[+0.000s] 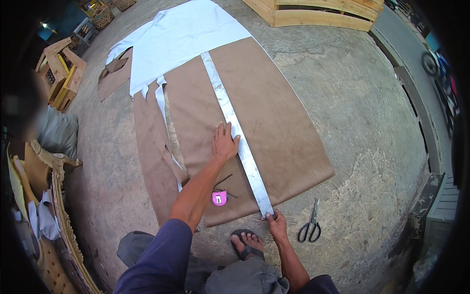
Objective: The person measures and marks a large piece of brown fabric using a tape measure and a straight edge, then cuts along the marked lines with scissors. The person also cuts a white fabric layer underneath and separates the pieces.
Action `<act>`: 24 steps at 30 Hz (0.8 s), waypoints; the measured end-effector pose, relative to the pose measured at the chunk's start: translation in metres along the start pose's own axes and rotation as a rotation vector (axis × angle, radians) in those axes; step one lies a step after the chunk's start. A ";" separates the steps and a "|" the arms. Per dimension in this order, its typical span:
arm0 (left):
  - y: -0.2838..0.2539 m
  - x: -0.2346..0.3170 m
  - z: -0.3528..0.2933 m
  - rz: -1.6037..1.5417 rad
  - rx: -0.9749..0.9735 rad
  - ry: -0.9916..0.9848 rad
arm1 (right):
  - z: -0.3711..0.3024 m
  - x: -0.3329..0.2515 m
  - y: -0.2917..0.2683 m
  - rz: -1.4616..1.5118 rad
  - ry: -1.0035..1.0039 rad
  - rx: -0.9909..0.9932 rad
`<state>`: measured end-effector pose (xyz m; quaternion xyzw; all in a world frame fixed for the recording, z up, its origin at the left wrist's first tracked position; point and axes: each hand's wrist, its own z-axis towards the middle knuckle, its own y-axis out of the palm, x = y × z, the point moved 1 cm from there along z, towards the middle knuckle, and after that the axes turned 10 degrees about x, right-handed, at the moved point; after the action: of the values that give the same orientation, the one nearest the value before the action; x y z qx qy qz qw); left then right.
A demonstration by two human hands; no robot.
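Note:
A long, pale metal straightedge [250, 169] lies lengthwise across a sheet of brown fabric [289, 127] spread on the ground. My left hand [225, 143] rests flat with fingers stretched out, on the fabric and against the left side of the straightedge near its middle. At the near end, my right hand [277, 226] pinches the straightedge's tip by the fabric's front edge. A pink tape measure [220, 198] lies on the fabric to the left of the straightedge, beside a thin dark item. Scissors [310, 228] with black handles lie on the concrete, right of my right hand.
The fabric's white underside [191, 29] shows folded over at the far end. Cut strips [161, 105] lie along the left. A carved frame [61, 196] and a grey sack [61, 130] stand at left, a wooden crate [323, 17] at the far right. My sandaled foot [248, 243] is close to the fabric.

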<state>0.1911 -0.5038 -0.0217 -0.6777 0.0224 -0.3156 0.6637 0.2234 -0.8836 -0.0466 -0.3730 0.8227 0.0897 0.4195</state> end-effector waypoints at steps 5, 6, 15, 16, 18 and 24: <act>0.002 -0.002 0.021 0.120 -0.195 -0.103 | 0.016 -0.012 0.000 -0.057 0.021 -0.055; 0.003 -0.004 0.019 0.155 -0.234 -0.136 | 0.016 -0.014 0.000 -0.089 0.010 -0.037; 0.006 -0.003 0.018 0.185 -0.184 -0.103 | -0.006 -0.019 0.017 -0.104 -0.010 0.226; 0.007 -0.002 0.018 0.178 -0.167 -0.092 | -0.007 -0.021 0.017 -0.117 -0.020 0.223; 0.007 -0.001 0.016 0.171 -0.185 -0.087 | -0.008 -0.025 0.015 -0.135 -0.025 0.217; 0.005 -0.002 0.019 0.189 -0.189 -0.070 | -0.006 -0.030 0.015 -0.101 0.035 0.228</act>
<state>0.2002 -0.4871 -0.0254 -0.7428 0.0928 -0.2244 0.6239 0.2207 -0.8598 -0.0231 -0.3654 0.8148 -0.0321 0.4489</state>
